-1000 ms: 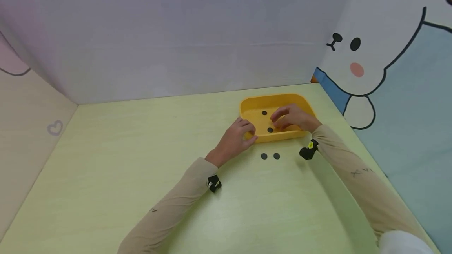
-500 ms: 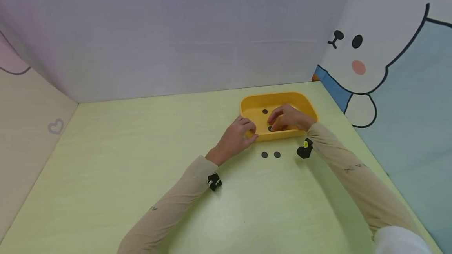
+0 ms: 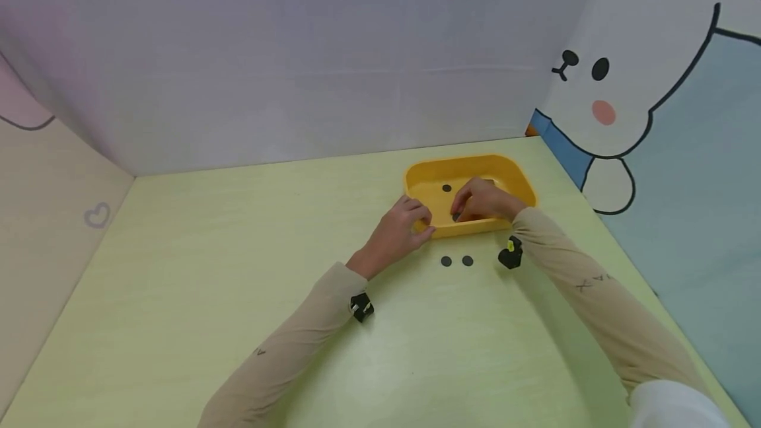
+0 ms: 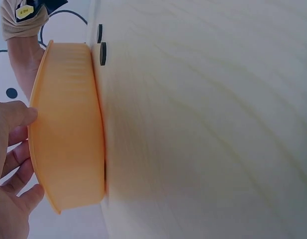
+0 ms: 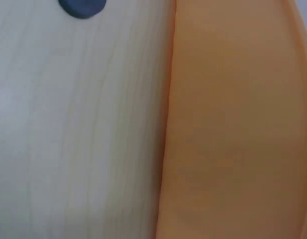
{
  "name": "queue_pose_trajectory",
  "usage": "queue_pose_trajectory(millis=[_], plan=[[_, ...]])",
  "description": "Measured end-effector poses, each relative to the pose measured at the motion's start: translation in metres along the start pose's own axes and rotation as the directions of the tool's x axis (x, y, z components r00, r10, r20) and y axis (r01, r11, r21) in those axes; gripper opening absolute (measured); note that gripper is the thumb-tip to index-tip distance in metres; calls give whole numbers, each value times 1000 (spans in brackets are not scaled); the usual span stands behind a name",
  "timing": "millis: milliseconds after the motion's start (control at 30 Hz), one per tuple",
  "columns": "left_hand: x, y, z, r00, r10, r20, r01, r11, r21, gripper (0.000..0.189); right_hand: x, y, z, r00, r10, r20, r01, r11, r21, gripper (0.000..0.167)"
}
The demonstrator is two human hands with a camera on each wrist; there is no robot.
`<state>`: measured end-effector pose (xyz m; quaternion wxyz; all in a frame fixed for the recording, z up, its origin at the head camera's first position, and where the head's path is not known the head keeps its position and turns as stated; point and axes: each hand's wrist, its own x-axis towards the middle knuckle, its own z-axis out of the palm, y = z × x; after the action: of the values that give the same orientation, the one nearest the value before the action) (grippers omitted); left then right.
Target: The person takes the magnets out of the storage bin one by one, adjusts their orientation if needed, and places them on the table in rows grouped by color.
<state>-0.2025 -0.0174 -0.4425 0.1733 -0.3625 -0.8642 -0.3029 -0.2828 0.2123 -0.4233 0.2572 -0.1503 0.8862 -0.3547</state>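
Note:
A shallow yellow tray (image 3: pixel 454 168) stands at the right back of the table. My left hand (image 3: pixel 394 233) holds its near left corner; in the left wrist view the thumb lies against the rim of the tray (image 4: pixel 68 124). My right hand (image 3: pixel 486 199) reaches down into the tray, thumb and fingertips pinching a small black disc (image 3: pixel 456 216), which looks slightly tilted. Another black disc (image 3: pixel 446 188) lies flat on the tray floor. Something dark shows partly behind the right hand. The right wrist view shows only the tray's outer wall and table, not the fingers.
Two black discs lie on the pale green table (image 3: pixel 238 269) in front of the tray, a left disc (image 3: pixel 446 261) and a right disc (image 3: pixel 468 261). A grey wall backs the table; a wall with a cartoon figure stands close on the right.
My right hand has moved slightly left and lower inside the tray, and its fingertips have closed on the nearer disc. The left hand stays at the tray corner.

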Motion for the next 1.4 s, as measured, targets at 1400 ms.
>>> queue_pose_trajectory(millis=[1400], plan=[[-5, -4, 1, 1000, 2, -13, -3, 1000, -28, 11, -2, -12, 13, 990, -137, 7, 136, 968, -213, 14]])
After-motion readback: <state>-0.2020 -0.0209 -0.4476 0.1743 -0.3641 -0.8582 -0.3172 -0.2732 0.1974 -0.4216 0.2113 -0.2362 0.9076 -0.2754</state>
